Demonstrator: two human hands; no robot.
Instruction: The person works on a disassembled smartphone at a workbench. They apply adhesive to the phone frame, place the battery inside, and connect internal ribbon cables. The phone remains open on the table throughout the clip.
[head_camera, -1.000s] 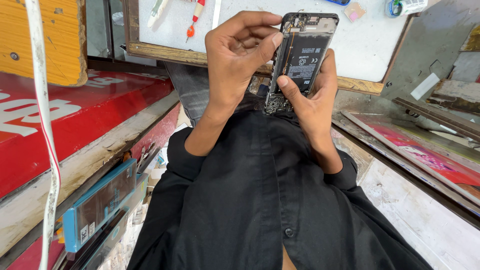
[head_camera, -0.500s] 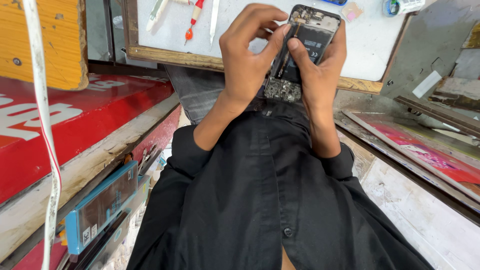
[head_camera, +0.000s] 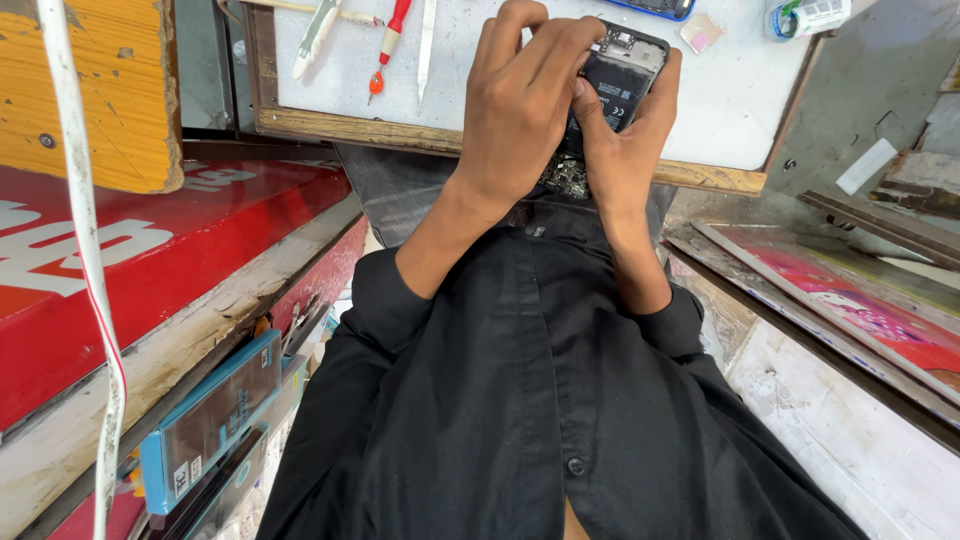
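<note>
Head view: both hands grip an opened black phone with its back cover off (head_camera: 618, 85).
Left hand (head_camera: 525, 115) and right hand (head_camera: 625, 150) clasp it above the white wood-framed desk (head_camera: 740, 110); a blue rectangular package (head_camera: 210, 420) lies lower left, below a red sign panel (head_camera: 130, 250).

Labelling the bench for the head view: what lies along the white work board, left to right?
White-handled tool → red-handled screwdriver → thin metal blade → left hand → opened phone, held by both hands → right hand → small pink square → roll of tape.
</note>
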